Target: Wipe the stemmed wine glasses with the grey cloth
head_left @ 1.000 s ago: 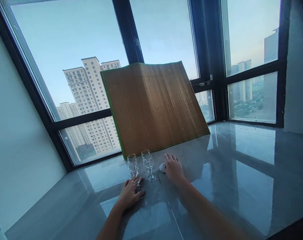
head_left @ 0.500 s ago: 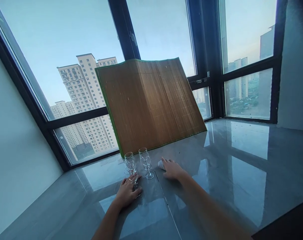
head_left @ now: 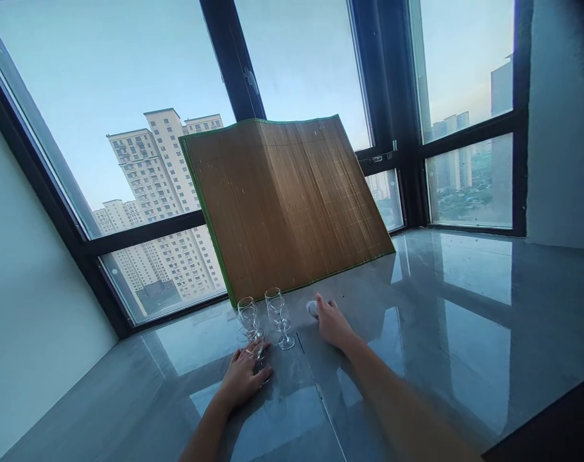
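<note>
Several clear stemmed glasses stand close together on the glossy grey tiles. My left hand is at the nearest glass, its thumb and fingers around the lower part; the hand partly hides it. Just behind is another stemmed glass, and to its right one more stemmed glass stands upright. Right of the glasses, my right hand is closed on a small whitish object low over the tiles. Most of that object is behind the fingers, so its kind is unclear.
A brown bamboo mat with green edging leans against the dark window frame behind the glasses. A tile joint runs toward me. White walls bound both sides, and a dark edge is at lower right.
My right hand has turned slightly, its index finger now raised above the whitish object. My left hand stays at the near glass. The whole view has shifted slightly.
</note>
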The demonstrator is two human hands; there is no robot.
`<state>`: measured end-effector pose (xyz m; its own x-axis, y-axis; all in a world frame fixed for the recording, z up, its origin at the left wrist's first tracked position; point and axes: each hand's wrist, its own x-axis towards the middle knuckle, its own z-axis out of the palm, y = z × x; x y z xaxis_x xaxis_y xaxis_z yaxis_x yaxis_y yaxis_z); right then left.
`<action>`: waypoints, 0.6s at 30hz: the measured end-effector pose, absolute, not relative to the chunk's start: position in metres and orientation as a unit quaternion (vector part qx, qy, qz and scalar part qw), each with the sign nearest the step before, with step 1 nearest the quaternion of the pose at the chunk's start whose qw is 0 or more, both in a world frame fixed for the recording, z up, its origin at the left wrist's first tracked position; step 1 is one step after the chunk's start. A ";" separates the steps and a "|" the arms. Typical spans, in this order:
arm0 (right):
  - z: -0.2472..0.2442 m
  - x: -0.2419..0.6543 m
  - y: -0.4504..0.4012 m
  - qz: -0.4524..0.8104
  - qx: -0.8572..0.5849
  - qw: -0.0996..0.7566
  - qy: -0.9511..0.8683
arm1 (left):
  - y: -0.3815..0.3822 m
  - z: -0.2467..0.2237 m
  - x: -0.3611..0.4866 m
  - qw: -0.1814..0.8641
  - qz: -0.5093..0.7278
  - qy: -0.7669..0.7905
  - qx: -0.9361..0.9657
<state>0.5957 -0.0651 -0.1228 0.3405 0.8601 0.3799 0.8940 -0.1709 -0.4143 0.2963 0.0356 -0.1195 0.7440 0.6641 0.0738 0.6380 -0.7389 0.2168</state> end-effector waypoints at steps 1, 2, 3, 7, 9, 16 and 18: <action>-0.122 0.597 -0.064 -0.029 -0.756 0.318 -0.572 | 0.036 -0.120 0.296 0.089 0.073 0.350 0.930; -0.121 0.597 -0.062 -0.031 -0.742 0.347 -0.573 | 0.036 -0.120 0.296 0.090 0.073 0.349 0.930; -0.119 0.597 -0.061 -0.035 -0.723 0.381 -0.575 | 0.036 -0.120 0.296 0.091 0.073 0.349 0.930; -0.105 0.587 -0.060 -0.078 -0.629 0.512 -0.580 | 0.036 -0.120 0.296 0.091 0.073 0.351 0.929; -0.093 0.579 -0.064 -0.097 -0.605 0.545 -0.572 | 0.036 -0.120 0.297 0.087 0.071 0.353 0.929; -0.045 0.542 -0.097 -0.095 -0.571 0.582 -0.572 | 0.036 -0.119 0.297 0.082 0.061 0.360 0.927; -0.035 0.530 -0.107 -0.096 -0.528 0.589 -0.604 | 0.034 -0.119 0.297 0.087 0.061 0.363 0.926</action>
